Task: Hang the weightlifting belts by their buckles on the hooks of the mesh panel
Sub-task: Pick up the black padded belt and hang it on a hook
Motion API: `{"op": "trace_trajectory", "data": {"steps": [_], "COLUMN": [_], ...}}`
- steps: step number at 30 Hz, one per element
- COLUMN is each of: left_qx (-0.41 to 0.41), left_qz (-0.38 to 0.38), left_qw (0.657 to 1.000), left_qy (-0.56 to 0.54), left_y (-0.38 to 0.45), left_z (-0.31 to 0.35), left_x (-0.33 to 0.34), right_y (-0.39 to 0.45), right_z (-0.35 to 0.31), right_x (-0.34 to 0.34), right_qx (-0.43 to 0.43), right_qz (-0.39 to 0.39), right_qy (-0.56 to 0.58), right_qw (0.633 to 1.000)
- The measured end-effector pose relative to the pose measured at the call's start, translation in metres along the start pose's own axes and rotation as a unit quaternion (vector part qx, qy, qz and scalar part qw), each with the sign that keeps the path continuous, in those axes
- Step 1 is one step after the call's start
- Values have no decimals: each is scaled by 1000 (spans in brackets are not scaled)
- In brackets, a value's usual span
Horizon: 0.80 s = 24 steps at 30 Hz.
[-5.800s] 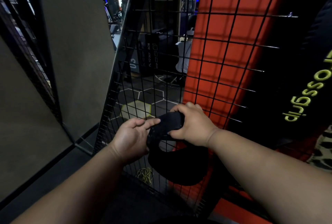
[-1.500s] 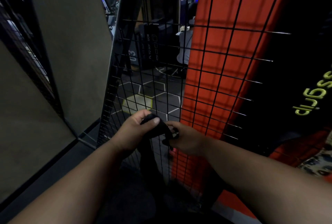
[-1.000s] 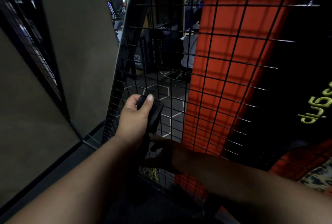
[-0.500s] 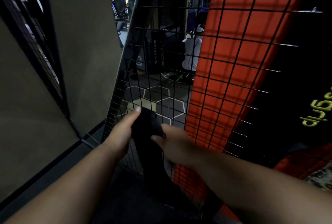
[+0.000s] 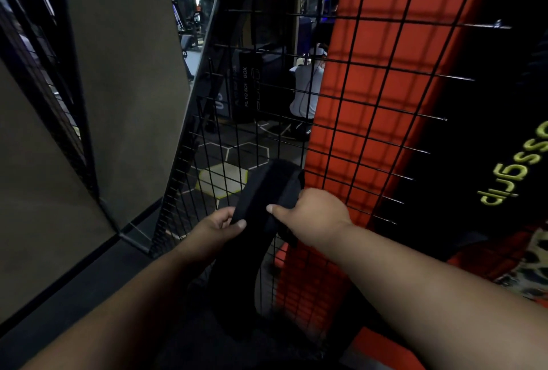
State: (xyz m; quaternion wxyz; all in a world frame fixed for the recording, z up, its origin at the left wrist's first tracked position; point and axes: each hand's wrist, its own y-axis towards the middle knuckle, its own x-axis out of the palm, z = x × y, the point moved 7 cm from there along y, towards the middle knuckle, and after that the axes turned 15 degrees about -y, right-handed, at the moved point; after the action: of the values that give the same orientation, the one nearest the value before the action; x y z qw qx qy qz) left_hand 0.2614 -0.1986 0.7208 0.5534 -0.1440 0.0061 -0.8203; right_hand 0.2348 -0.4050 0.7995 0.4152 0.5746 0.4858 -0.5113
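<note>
The left hand (image 5: 214, 229) and the right hand (image 5: 311, 215) are gripping the wide black fabric weightlifting belt (image 5: 261, 206) at its upper, folded-over end, close in front of the black wire mesh panel (image 5: 296, 97); the remainder of the belt is hanging down between the forearms, probably so that the top end is staying free for presentation to a hook. The left fingers (image 5: 237, 223) are closing around the belt's left edge with the thumb on top; the right fingers (image 5: 274, 209) are clamping its right edge; no buckle and no hook are clearly showing near the hands.
</note>
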Motion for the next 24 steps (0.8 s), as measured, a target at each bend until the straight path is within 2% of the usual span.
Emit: {"op": "trace_trajectory", "data": {"steps": [4,7,10,11,13,16,21,24], "left_qx": [4,8,26,35,51,62,86,111], "left_qz": [30,22,-12,-25,-53,-72,-59,10], "left_qw": [999,995,986,982,976,971,969,965], "left_qy": [29,94,165,182,207,219,226,237], "left_y": [7,13,16,17,17,19,14,19], "left_z": [5,11,21,24,29,33,29,15], "left_x": [-3,2,17,23,33,36,35,16], "right_y": [-8,-18,-24,-24,-20,-13,-14,-13], "right_z": [-8,-23,-41,-46,-48,-43,-43,-38], "right_x": [-14,-26,-38,-35,-26,-20,-21,-19], "right_qx": [-47,-87,-166,-206,-256,-245,-220,-191], "right_qz": [-28,31,140,150,112,41,32,30], "right_qy": [-139,-177,-186,-206,-224,-199,-187,-150], "right_qw": [989,980,958,945,934,948,957,970]}}
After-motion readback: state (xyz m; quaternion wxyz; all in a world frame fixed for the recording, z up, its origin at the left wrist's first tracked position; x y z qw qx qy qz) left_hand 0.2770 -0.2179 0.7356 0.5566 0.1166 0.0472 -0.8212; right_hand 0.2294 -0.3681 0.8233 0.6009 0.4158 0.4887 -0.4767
